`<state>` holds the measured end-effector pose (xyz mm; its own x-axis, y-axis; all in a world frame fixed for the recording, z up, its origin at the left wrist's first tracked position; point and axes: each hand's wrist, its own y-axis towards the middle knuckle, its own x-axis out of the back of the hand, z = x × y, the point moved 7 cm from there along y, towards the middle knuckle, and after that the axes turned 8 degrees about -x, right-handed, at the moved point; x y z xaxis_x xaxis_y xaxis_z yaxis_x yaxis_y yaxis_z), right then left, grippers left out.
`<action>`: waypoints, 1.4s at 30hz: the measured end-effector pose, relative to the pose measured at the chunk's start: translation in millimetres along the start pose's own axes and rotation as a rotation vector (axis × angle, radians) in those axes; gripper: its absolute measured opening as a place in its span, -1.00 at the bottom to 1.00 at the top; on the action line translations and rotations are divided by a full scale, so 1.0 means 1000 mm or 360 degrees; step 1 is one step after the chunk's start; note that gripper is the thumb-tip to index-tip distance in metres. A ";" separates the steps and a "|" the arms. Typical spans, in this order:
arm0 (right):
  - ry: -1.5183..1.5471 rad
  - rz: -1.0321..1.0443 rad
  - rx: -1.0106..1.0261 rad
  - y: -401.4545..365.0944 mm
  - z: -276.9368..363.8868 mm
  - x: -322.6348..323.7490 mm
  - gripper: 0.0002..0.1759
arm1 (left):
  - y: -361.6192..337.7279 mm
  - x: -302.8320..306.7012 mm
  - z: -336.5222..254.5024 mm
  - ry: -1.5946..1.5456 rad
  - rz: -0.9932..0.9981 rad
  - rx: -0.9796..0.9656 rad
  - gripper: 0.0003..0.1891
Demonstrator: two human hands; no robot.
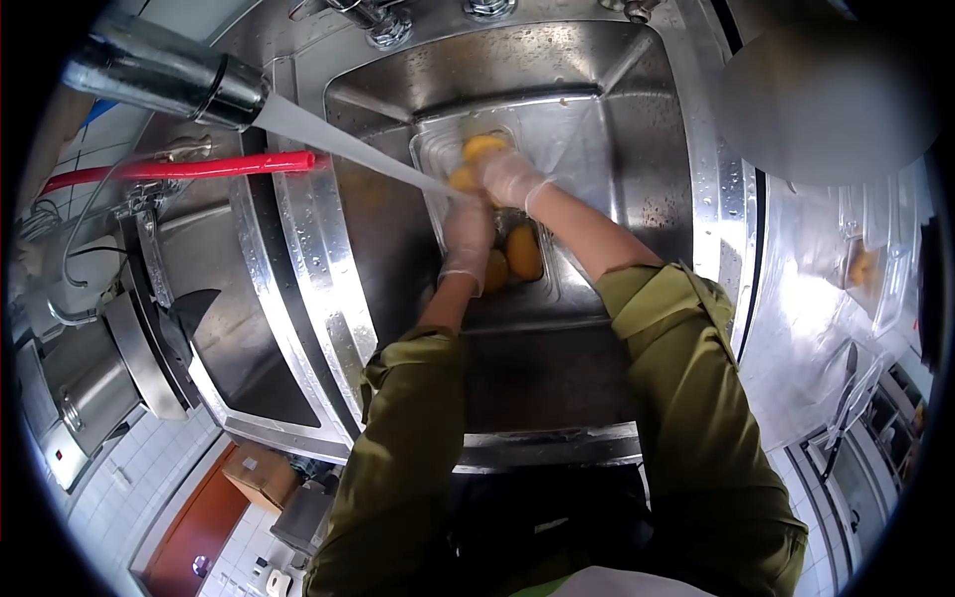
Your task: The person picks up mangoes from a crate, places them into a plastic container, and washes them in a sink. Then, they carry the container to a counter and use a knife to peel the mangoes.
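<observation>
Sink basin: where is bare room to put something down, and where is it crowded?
Bare steel shows on the sink basin floor between the clear tray and the right wall, and on the dark strip between tray and near rim. Crowded is the middle: the left hand, the right hand, yellow pieces and the water stream meet in the tray.

Both arms stretched forward, sleeves pushed up; gloved left hand nearer body, gloved right hand further ahead, blurred.

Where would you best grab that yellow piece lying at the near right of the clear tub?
Grip the yellow piece around its rounded middle, from straight above: it lies flat and uncovered, and the tub wall stands close on its right.
</observation>
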<state>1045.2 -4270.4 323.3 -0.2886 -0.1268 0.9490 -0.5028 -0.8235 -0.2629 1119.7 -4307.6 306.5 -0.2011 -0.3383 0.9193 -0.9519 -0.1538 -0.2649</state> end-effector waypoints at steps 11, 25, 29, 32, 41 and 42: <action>0.0128 0.0009 -0.0391 0.002 -0.004 0.008 -0.60 | -0.002 0.039 -0.023 0.0242 -0.0632 -0.0446 -0.60; 0.0569 -0.0164 -0.0233 0.004 -0.007 0.018 -0.80 | -0.012 0.037 -0.010 -0.0153 0.0241 0.0409 -0.68; 0.1661 -0.0013 -0.0849 -0.022 -0.020 0.025 -0.71 | -0.029 0.040 0.012 -0.1064 -0.0152 0.0806 -0.66; 0.2956 0.0170 -0.1161 -0.021 -0.018 -0.034 -0.60 | -0.035 -0.028 0.033 -0.2944 -0.0087 0.1600 -0.64; 0.3038 0.0434 -0.1188 -0.040 0.016 0.010 -0.66 | -0.046 0.028 0.003 -0.3268 -0.0129 0.1556 -0.72; 0.3018 0.0536 -0.1198 -0.035 0.016 -0.002 -0.66 | -0.042 0.021 0.008 -0.3267 -0.0071 0.1505 -0.72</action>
<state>1076.7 -4250.6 333.0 -0.4711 0.8179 -0.3302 -0.2819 -0.4944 -0.8223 1157.6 -4315.3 334.5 0.8352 -0.4216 -0.3532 -0.4756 -0.2311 -0.8488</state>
